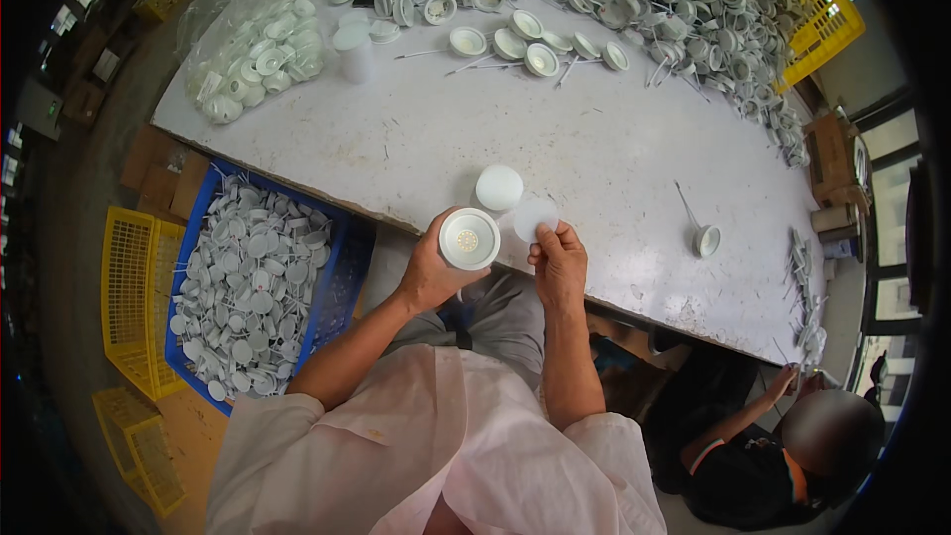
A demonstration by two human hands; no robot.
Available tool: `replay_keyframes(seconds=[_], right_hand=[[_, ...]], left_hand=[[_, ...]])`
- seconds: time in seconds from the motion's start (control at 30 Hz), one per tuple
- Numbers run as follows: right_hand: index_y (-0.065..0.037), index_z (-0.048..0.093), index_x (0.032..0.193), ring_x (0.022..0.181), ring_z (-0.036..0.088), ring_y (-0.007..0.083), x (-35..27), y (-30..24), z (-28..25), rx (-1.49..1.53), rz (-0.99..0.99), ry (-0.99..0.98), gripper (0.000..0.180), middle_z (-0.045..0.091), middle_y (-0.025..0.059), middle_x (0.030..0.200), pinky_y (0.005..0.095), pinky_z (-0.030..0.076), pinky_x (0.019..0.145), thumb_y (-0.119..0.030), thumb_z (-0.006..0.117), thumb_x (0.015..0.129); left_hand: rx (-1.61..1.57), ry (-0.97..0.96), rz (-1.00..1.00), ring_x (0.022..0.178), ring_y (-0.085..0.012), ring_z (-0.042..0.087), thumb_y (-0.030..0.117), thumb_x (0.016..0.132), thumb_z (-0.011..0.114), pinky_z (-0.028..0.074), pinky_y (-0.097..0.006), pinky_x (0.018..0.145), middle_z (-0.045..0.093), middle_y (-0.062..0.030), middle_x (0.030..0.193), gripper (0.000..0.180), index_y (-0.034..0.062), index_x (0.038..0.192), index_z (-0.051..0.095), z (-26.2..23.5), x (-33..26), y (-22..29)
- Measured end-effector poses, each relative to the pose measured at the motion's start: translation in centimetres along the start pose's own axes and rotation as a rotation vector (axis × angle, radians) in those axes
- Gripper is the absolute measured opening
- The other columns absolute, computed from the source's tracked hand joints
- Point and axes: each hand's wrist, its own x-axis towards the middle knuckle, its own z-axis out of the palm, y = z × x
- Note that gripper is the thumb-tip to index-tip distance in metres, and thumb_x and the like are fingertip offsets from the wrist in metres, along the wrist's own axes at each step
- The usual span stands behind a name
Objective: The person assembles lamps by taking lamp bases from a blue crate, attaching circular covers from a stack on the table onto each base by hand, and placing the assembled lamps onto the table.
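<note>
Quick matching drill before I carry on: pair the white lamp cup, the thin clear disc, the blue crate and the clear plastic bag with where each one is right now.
Things:
1. white lamp cup
2. thin clear disc
3. blue crate
4. clear plastic bag

Places:
A. on the floor at the person's left, full of white parts
B. held in the left hand
C. on the far left part of the table, stuffed with white cups
D. pinched by the right hand

Pairs: 1-B, 2-D, 3-A, 4-C
</note>
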Motion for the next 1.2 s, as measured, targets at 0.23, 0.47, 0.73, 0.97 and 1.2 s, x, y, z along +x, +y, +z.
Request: replay_keyframes(seconds=[0.23, 0.47, 0.73, 0.97, 1.2], right_hand=[[0.001, 0.064, 0.098, 0.067, 0.062, 0.0161, -3.3, 0.0, 0.1, -0.621, -0.536, 0.022, 0.014, 0.065, 0.009, 0.083, 0.0263, 0.051, 0.061, 0.003, 0.059, 0.085], [0.0, 0.063, 0.109, 0.084, 0.063, 0.0291, -4.2, 1.1, 0.2, -1.173, -1.168, -0.298, 0.044, 0.063, 0.0163, 0.104, 0.0328, 0.053, 0.071, 0.014, 0.061, 0.067], [-0.004, 0.06, 0.116, 0.089, 0.059, 0.0303, -4.0, 2.0, 0.7, -1.224, -1.21, -0.4, 0.06, 0.057, 0.0148, 0.116, 0.0355, 0.051, 0.071, 0.011, 0.06, 0.058], [-0.005, 0.06, 0.116, 0.089, 0.058, 0.0296, -4.0, 2.1, 1.1, -1.274, -1.213, -0.403, 0.062, 0.057, 0.0125, 0.118, 0.0358, 0.051, 0.073, 0.01, 0.06, 0.056], [-0.007, 0.061, 0.115, 0.088, 0.059, 0.0291, -3.9, 2.0, 1.3, -1.271, -1.225, -0.42, 0.062, 0.058, 0.011, 0.117, 0.0353, 0.051, 0.073, 0.01, 0.061, 0.056]], left_hand=[[-0.106, -0.086, 0.011, 0.106, -0.019, 0.056, 0.006, 0.065, 0.08, 0.045, -0.033, 0.092, 0.055, -0.0102, 0.118, 0.079, 0.0008, 0.131, 0.037, -0.1, -0.1, -0.3], [-0.477, -0.202, -0.068, 0.109, -0.0172, 0.052, 0.013, 0.073, 0.075, 0.046, -0.029, 0.089, 0.052, -0.0102, 0.119, 0.074, -0.0009, 0.133, 0.033, 0.2, -0.5, -0.4], [-0.313, -0.164, -0.134, 0.104, -0.0156, 0.054, 0.022, 0.086, 0.062, 0.048, -0.027, 0.084, 0.054, -0.0106, 0.115, 0.057, -0.0012, 0.131, 0.037, 0.2, -0.6, 0.4], [-0.309, -0.146, -0.148, 0.11, -0.0174, 0.051, 0.015, 0.092, 0.052, 0.043, -0.031, 0.093, 0.053, -0.012, 0.12, 0.047, 0.001, 0.133, 0.037, 0.1, -0.6, 0.3], [-0.298, -0.121, -0.129, 0.11, -0.0174, 0.051, 0.011, 0.092, 0.05, 0.042, -0.031, 0.095, 0.053, -0.0121, 0.12, 0.044, 0.0003, 0.132, 0.038, 0.1, -0.7, -0.4]])
